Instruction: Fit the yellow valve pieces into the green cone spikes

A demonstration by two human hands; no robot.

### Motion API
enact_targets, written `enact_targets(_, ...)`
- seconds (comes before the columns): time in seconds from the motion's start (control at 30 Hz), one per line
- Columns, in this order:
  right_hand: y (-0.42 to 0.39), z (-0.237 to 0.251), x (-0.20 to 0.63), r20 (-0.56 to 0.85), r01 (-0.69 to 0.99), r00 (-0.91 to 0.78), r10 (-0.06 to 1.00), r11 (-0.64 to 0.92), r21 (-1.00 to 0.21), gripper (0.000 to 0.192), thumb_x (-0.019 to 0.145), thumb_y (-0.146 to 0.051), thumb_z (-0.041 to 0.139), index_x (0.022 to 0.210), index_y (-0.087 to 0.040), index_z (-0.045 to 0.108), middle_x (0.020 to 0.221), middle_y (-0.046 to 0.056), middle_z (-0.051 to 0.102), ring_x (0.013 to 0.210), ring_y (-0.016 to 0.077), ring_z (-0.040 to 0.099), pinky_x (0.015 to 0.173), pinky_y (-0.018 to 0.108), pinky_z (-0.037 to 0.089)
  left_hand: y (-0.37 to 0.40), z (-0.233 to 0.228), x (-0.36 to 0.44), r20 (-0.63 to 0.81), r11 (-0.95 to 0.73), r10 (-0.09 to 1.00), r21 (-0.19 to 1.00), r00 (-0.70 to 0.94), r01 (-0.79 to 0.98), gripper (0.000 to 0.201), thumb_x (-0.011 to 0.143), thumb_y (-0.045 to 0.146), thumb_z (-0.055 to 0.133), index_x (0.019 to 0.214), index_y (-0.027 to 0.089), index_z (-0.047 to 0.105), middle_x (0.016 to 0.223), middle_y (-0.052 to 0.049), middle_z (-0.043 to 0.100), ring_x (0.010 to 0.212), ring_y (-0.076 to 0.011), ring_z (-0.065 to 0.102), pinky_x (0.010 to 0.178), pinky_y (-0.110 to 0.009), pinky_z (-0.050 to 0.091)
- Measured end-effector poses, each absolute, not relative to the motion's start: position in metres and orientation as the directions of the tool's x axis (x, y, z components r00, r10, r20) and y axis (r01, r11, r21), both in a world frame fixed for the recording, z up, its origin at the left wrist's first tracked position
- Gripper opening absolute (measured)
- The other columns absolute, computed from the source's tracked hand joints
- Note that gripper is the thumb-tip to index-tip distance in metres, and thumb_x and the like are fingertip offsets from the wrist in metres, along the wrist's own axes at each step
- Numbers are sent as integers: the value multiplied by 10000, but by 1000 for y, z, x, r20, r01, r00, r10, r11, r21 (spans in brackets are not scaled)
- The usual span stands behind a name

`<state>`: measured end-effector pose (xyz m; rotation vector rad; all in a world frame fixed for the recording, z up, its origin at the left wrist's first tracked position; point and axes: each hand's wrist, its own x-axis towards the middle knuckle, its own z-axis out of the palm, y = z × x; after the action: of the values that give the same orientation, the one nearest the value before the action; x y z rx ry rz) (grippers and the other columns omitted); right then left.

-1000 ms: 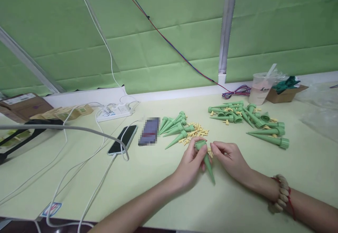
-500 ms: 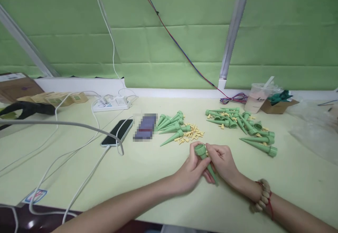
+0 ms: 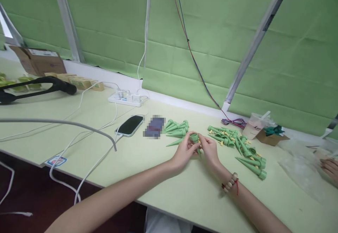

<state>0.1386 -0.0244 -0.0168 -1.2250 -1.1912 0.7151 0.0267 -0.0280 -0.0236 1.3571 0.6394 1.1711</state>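
My left hand [image 3: 182, 156] is wrapped round a green plastic watering spike [image 3: 194, 138], its wide open collar up and its point slanting down. Against the side of that collar, my right hand [image 3: 210, 151] has its fingertips pinched at a small yellow valve [image 3: 199, 141], mostly covered by the fingers. Behind the left hand lies a group of green spikes [image 3: 176, 133]; the loose yellow pieces there are now hidden by my hands. Right of my hands is a heap of more green spikes [image 3: 245, 147], several with yellow valves.
A phone [image 3: 130, 125] on a white cable, a blurred-out purple item [image 3: 154, 127] and a power strip [image 3: 125, 99] lie left. Right are a drink cup [image 3: 253, 125], a small cardboard box [image 3: 271, 138], a clear plastic bag [image 3: 301, 166] and another person's hand [image 3: 330, 167].
The view has tilted and swung left, bringing more of the left table and another person's hand into sight. Both hands keep their hold on the spike and the yellow valve.
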Motion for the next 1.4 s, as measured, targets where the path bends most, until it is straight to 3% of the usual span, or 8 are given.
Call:
enact_targets(0.2,1,12,113,414,278,281,866,339,-899,378,724,-386,475,471,-211,256,453,-57,222,452,85,224,442,235,214,-15,-14,12,460,-446,872,887,165,-117,421,814,432,496,1165,231,383,744,0,535,695,-153,567,670,-284,460)
enact_targets(0.37,6,14,99,442,364,193,876,354,-861,396,713,-360,460,413,-209,251,401,-59,200,406,78,220,423,236,191,-17,-11,9,264,-243,960,950,93,-197,444,827,582,357,1100,234,317,734,16,496,608,-130,536,610,-266,435)
enact_targets(0.53,10,4,89,224,97,169,960,210,-973,377,669,-366,472,374,-207,299,336,-64,257,348,73,250,385,224,216,-13,-12,3,217,-203,975,960,55,-191,387,809,556,419,1026,240,371,660,34,474,601,-133,503,584,-250,403)
enact_targets(0.67,20,13,98,123,-40,270,955,138,-990,287,657,-362,439,443,-216,316,370,-71,285,345,71,255,361,213,233,-6,-9,2,154,-66,971,909,184,-413,350,762,448,475,1018,221,401,729,5,541,702,-161,570,650,-272,419)
enact_targets(0.83,23,19,123,52,-157,336,941,110,-982,286,671,-367,424,477,-227,266,382,-96,210,347,55,162,347,199,176,-7,-4,6,28,181,935,819,353,-544,372,554,103,510,913,184,454,799,-20,583,735,-145,600,698,-270,439)
enact_targets(1.1,17,-23,134,-44,-215,381,923,43,-976,344,660,-436,468,471,-235,262,368,-100,213,334,53,152,328,200,143,-3,-13,1,-185,262,962,836,203,-482,356,503,-75,438,753,178,448,724,4,586,709,-143,647,750,-308,481)
enact_targets(1.3,20,-39,131,24,-231,496,868,158,-960,342,650,-453,485,501,-234,268,398,-100,233,339,58,183,344,206,155,7,-14,-7,-161,198,980,846,117,-494,238,534,-8,503,535,157,332,724,-5,589,694,-94,621,819,-316,480)
enact_targets(1.4,19,-41,132,54,-219,548,835,205,-954,347,662,-469,466,511,-239,256,401,-99,222,337,66,187,344,211,155,6,-10,-11,-148,193,980,846,130,-497,224,506,0,479,512,164,328,584,28,530,723,-107,617,814,-305,477)
